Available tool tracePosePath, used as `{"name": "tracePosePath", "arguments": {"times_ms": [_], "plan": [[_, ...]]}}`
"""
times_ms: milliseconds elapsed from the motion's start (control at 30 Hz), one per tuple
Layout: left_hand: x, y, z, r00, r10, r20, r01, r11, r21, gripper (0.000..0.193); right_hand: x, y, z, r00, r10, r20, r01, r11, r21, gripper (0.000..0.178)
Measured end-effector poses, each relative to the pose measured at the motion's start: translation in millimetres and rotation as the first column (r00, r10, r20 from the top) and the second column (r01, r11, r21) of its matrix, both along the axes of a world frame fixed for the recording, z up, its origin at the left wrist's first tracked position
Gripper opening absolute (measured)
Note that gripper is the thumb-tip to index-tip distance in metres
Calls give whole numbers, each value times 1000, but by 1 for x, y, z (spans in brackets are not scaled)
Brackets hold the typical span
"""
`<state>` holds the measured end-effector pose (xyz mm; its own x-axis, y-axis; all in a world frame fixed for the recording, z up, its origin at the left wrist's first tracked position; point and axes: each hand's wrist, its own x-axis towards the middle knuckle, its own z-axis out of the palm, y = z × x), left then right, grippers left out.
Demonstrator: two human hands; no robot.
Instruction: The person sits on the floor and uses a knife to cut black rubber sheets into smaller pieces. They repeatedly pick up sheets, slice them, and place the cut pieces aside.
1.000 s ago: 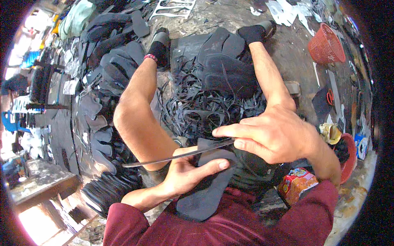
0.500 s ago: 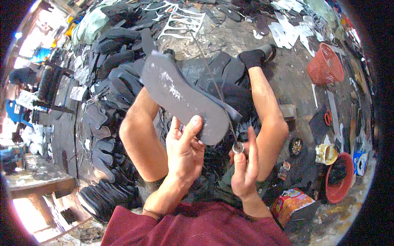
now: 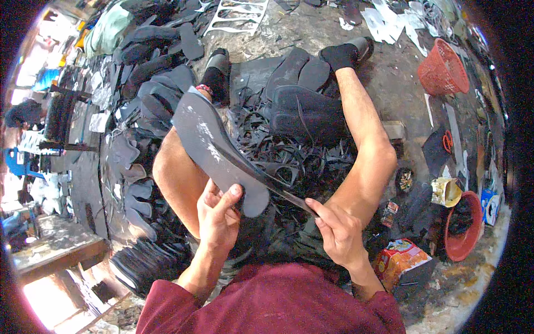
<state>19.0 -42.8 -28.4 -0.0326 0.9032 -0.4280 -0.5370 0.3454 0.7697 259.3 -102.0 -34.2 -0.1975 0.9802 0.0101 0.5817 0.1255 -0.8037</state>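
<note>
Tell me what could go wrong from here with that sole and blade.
1. The left hand grips the gray shoe sole only near its close end, so the far end, held by neither hand, might flex or twist.
2. The right hand holds the long thin blade along the sole's edge; a slip could cut the left hand or the bare left knee, seen just past the sole.

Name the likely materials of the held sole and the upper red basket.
Sole: probably foam or rubber, matte grey with white marks; its slight curve suggests it. Basket: likely moulded plastic, fairly dull red, judging by its regular holes.
</note>
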Motion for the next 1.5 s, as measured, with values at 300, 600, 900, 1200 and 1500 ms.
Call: {"name": "tracePosePath", "arguments": {"times_ms": [300, 600, 900, 1200, 1500], "plan": [[-15, -4, 0, 999, -39, 24, 40, 998, -41, 54, -79, 60, -39, 990, -79, -115, 91, 990, 107, 41], [-11, -8, 3, 995, -48, 84, 53, 997, -59, 56, -133, 116, -58, 957, -270, -103, 289, 900, 328, 40], [-18, -35, 0, 928, -295, -226, 278, 955, -106, 66, -105, 109, -8, 624, -97, -775, -70, 981, -180, 65], [-77, 14, 41, 999, -43, 22, 46, 981, -187, 46, -73, 17, -5, 801, -86, -593, -11, 987, -158, 43], [-94, -6, 38, 998, -39, 46, 49, 970, -237, 46, -27, -85, -66, 972, 73, -222, -49, 993, 111, 37]]}}
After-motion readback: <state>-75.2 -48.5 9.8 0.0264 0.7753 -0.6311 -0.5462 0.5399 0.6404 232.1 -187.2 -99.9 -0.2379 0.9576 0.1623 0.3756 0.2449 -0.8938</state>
